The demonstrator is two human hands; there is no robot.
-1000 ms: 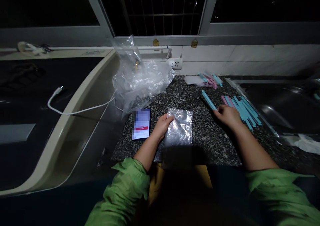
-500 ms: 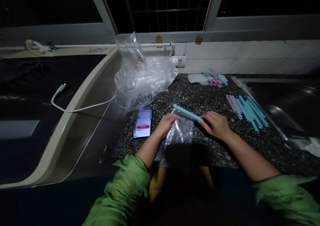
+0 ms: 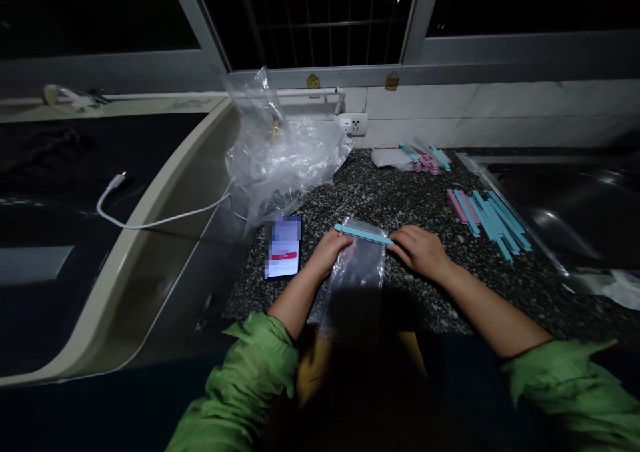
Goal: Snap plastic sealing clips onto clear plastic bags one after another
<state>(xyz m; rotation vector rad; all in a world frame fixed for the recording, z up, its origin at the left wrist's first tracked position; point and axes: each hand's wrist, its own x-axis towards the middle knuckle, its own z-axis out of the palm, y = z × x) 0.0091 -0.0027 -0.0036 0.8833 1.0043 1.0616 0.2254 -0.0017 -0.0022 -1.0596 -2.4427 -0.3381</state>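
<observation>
My left hand [image 3: 330,252] pinches the upper left edge of a clear plastic bag [image 3: 357,269], its thumb at the left end of a light-blue bag clip [image 3: 366,234]. This long, slim clip lies crosswise over the upper part of the bag. At its right end my right hand [image 3: 420,249] closes its thumb and fingers on the clip. The bag hangs down toward the counter's front edge, its lower part in shadow. To the right lies a pile of blue and pink clips [image 3: 493,219]. I cannot see whether the clip is fastened round the bag.
A lit phone [image 3: 283,249] lies left of my left hand. Crumpled clear plastic [image 3: 290,162] sits behind it, with a white cable [image 3: 165,224] nearby. More clips in clear packaging [image 3: 425,159] rest at the back of the speckled counter [image 3: 400,199]. A metal sink [image 3: 565,219] borders the right.
My right hand has brought a blue clip from beside the pile leftward to the bag. The clip has since lowered across the bag's upper part. My left hand keeps its hold on the bag.
</observation>
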